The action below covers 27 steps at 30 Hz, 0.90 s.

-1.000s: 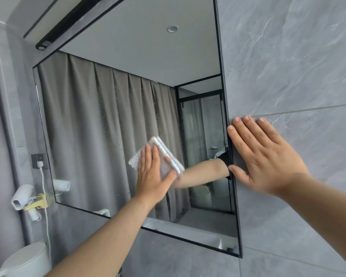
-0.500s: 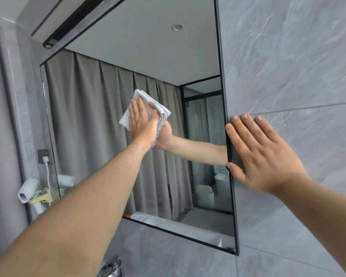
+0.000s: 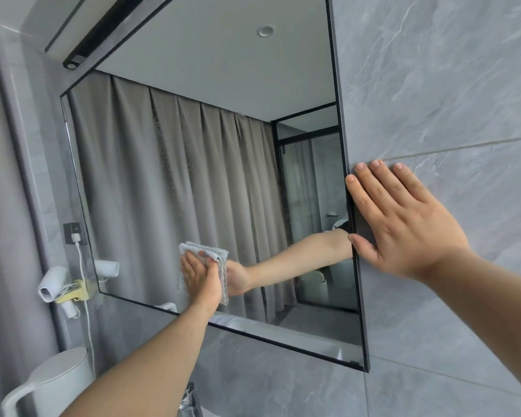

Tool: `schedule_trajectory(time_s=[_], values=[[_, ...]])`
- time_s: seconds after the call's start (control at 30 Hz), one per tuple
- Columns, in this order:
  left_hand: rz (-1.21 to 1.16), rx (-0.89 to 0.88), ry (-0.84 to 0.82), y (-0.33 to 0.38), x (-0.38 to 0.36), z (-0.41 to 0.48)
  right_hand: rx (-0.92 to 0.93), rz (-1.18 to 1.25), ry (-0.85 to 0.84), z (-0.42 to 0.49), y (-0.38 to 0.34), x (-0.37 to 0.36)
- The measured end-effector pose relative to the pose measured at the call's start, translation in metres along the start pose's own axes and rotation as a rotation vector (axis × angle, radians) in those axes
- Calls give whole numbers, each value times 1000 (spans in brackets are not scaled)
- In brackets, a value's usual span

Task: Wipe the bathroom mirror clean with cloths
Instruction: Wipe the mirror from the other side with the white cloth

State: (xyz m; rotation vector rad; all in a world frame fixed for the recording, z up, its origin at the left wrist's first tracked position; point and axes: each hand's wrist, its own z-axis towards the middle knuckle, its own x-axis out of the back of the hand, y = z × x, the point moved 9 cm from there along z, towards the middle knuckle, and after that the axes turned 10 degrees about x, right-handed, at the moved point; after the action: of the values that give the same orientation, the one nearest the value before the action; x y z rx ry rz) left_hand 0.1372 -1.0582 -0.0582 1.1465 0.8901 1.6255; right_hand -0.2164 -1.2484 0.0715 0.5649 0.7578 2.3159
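Note:
The black-framed bathroom mirror (image 3: 193, 145) hangs on the grey tiled wall and reflects a grey curtain and my arm. My left hand (image 3: 200, 278) presses a folded whitish cloth (image 3: 206, 251) flat against the glass near the mirror's lower edge, left of centre. Its fingers lie straight over the cloth, which shows above the fingertips and along the thumb side. My right hand (image 3: 403, 227) rests flat on the wall tile at the mirror's right edge, fingers spread, thumb touching the frame. It holds nothing.
A white hair dryer (image 3: 53, 284) sits in a yellow holder left of the mirror, below a wall socket (image 3: 74, 233) with a white plug and cord. A white kettle (image 3: 57, 383) stands at bottom left. A chrome tap (image 3: 190, 401) shows beneath my left forearm.
My left hand swept the cloth up the glass, then back down and slightly left to the mirror's lower part. My right hand stayed on the wall.

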Motion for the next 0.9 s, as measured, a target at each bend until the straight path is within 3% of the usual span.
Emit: schedule_trajectory(time_s=[0.17, 0.37, 0.5, 0.6, 0.73, 0.8, 0.9], values=[[-20, 50, -8, 31, 23, 32, -3, 5, 19, 0, 1, 3], [9, -41, 92, 148, 60, 67, -4, 8, 9, 1, 1, 4], [73, -245, 156, 248, 65, 59, -8, 10, 0, 1, 1, 4], [128, -498, 207, 320, 56, 22, -10, 16, -7, 1, 1, 3], [191, -776, 219, 354, 43, -19, -17, 23, -14, 1, 1, 3], [162, -733, 225, 343, 47, -1, -15, 25, -24, 2, 0, 2], [51, -517, 216, 306, 61, 43, -12, 24, -38, 1, 1, 2]])
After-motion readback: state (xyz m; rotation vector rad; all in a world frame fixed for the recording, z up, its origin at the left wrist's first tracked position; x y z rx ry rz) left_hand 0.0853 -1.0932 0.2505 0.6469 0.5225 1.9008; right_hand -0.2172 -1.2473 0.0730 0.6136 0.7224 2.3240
